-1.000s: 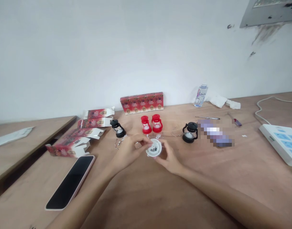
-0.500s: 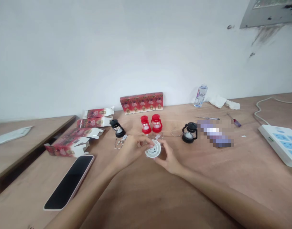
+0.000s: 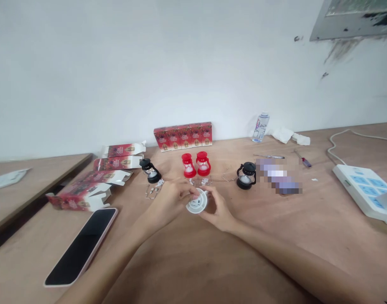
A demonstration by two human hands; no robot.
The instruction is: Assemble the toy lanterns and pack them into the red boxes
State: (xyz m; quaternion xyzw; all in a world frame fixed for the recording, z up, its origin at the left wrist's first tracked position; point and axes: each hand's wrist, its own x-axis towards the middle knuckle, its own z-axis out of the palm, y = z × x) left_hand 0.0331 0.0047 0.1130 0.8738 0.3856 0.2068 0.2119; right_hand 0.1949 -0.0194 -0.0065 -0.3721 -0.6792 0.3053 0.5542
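Observation:
A small white round plastic base is held above the table with its recessed inner side turned up towards me. My right hand pinches its rim from the right between thumb and finger. From the left, my left hand has its closed fingertips on the upper inside of the base; whether a tiny part sits under them is hidden. Just beyond stand two red lanterns, side by side. One black lantern is to the left, another black lantern to the right. Small metal pieces lie beside my left hand.
Red printed boxes stand against the wall; opened boxes lie at left. A phone rests front left. Toward the right are a bottle, tissues, a screwdriver, a blurred purple item and a power strip.
The view has shifted a little, so most things sit further left. The white base has tilted slightly in my fingers. Both hands keep their places on it.

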